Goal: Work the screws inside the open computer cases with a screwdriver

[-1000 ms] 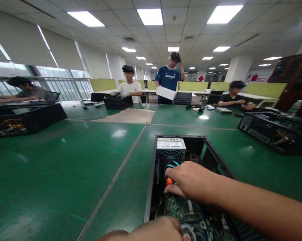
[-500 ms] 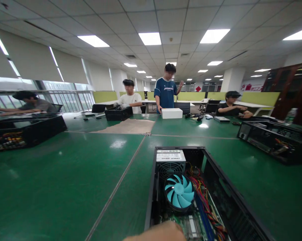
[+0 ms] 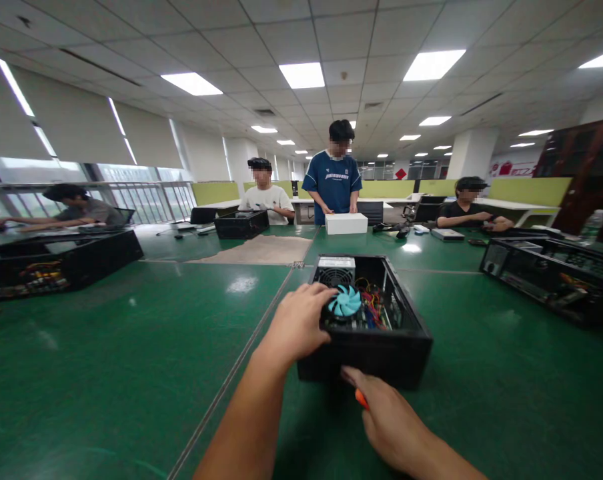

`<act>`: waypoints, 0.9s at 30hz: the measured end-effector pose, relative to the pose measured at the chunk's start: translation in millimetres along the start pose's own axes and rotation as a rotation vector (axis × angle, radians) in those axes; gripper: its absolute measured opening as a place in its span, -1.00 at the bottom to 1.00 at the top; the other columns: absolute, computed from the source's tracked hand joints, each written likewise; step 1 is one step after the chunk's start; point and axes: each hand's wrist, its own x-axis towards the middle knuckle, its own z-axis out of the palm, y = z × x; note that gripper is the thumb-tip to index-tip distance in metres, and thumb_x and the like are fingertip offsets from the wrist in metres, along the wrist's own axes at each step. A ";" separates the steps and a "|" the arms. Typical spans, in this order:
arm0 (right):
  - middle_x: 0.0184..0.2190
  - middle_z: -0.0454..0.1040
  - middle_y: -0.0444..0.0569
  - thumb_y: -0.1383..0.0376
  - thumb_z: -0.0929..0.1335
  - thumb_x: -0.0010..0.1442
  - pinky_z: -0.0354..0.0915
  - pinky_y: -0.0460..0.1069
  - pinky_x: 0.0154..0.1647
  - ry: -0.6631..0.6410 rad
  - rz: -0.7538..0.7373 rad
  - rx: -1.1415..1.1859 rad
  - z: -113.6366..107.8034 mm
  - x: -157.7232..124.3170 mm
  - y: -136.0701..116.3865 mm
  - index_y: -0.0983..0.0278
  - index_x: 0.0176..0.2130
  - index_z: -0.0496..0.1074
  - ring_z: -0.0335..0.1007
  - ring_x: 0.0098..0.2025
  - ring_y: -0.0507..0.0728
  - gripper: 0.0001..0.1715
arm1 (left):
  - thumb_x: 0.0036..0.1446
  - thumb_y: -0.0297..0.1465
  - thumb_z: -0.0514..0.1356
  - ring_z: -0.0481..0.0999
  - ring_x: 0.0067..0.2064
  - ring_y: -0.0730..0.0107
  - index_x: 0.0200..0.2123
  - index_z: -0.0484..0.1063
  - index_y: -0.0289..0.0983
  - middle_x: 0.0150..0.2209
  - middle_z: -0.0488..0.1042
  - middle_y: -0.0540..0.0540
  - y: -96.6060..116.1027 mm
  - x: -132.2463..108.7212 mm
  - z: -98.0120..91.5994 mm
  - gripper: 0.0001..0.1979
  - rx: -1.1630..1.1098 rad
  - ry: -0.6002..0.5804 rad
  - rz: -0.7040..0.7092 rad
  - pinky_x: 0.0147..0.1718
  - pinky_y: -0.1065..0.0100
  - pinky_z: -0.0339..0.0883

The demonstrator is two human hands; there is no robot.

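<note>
An open black computer case (image 3: 364,360) lies in front of me, its near end facing me and slightly raised off the table. Inside it a turquoise fan (image 3: 345,301) sits just ahead of the power supply (image 3: 336,270), with coloured cables beside it. My left hand (image 3: 304,317) grips the case's left wall, fingers over the rim near the fan. Below the near end, my right hand (image 3: 381,407) is closed around an orange-handled tool (image 3: 361,399), mostly hidden in the fist. Its fingertips are at the case's lower front edge; whether they press on it I cannot tell.
More open computer cases stand on the green table (image 3: 181,333): one at left (image 3: 96,263), one at right (image 3: 546,280), one farther back (image 3: 241,225). A white box (image 3: 346,224) stands before a person in blue. Other people sit around the table. Brown cardboard (image 3: 256,250) lies mid-left.
The case now sits farther away with its near end raised. Both my hands are at it, where only one blurred hand showed before. The person in blue has lowered a hand to the white box.
</note>
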 end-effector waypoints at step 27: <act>-0.23 0.59 0.06 0.23 0.25 0.27 0.22 0.05 -0.25 -0.009 0.279 -0.159 2.8 -3.1 7.9 0.22 0.17 0.18 0.54 -0.20 0.30 -0.51 | 0.31 -0.24 0.17 0.52 -0.22 0.30 -0.07 0.43 -0.31 -0.20 0.49 -0.09 -21.8 29.4 167.1 -0.73 -0.101 -0.286 0.139 -0.18 0.16 0.46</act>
